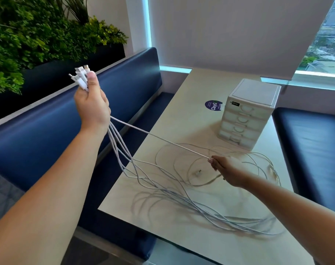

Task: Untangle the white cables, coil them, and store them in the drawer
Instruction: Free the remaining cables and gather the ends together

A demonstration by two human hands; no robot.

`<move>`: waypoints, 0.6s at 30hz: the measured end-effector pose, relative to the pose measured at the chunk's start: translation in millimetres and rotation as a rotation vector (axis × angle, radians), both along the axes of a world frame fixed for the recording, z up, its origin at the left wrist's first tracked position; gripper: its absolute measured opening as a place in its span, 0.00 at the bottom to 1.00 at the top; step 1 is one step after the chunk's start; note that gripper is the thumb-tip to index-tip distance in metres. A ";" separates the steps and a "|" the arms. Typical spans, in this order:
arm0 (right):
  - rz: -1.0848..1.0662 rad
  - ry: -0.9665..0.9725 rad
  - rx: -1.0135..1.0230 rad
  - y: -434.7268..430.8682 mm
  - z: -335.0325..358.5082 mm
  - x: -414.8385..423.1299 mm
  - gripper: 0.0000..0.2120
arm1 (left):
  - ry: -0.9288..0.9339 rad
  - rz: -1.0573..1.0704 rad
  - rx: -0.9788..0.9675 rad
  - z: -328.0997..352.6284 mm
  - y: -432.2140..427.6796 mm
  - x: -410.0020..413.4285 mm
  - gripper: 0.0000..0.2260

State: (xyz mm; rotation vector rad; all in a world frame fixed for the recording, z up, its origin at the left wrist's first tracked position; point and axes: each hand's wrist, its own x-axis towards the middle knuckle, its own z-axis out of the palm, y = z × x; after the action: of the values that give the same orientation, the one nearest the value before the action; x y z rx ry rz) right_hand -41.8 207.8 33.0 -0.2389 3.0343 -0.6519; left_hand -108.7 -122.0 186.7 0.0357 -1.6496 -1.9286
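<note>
My left hand (pixel 92 104) is raised over the bench, left of the table, gripping several white cable plugs (pixel 80 77) that stick out above the fist. The white cables (pixel 162 190) hang from that hand and spread in loose loops across the pale table (pixel 182 104). One cable (pixel 159 137) runs taut from my left hand to my right hand (pixel 225 171), which pinches it low over the table. A small white drawer unit (pixel 248 113) stands at the table's far right, all its drawers closed.
Dark blue bench seats run along the left (pixel 48 134) and the right (pixel 311 150) of the table. A round purple sticker (pixel 213 106) lies beside the drawer unit. Green plants (pixel 38 35) fill a planter behind the left bench. A window with a blind is at the back.
</note>
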 end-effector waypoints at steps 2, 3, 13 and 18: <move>-0.005 0.040 0.011 1.5 4.7 -5.6 0.18 | -0.032 -0.014 -0.045 -2.3 -0.9 0.0 0.21; -0.013 0.067 0.011 2.0 9.3 -9.9 0.19 | -0.052 -0.048 -0.069 -2.9 -0.7 0.0 0.21; 0.088 0.316 -0.314 -42.3 104.8 -48.1 0.18 | -0.251 -0.493 -0.421 -21.3 52.5 22.4 0.14; 0.181 0.240 -0.235 -56.5 93.9 -41.2 0.18 | -0.356 -0.586 -0.707 -17.4 81.9 42.0 0.16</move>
State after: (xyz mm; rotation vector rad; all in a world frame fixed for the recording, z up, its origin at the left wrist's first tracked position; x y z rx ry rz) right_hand -83.1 151.3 126.9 -0.6340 3.0982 -1.0317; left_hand -66.8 -40.1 169.2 -0.4506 -2.7396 -1.6488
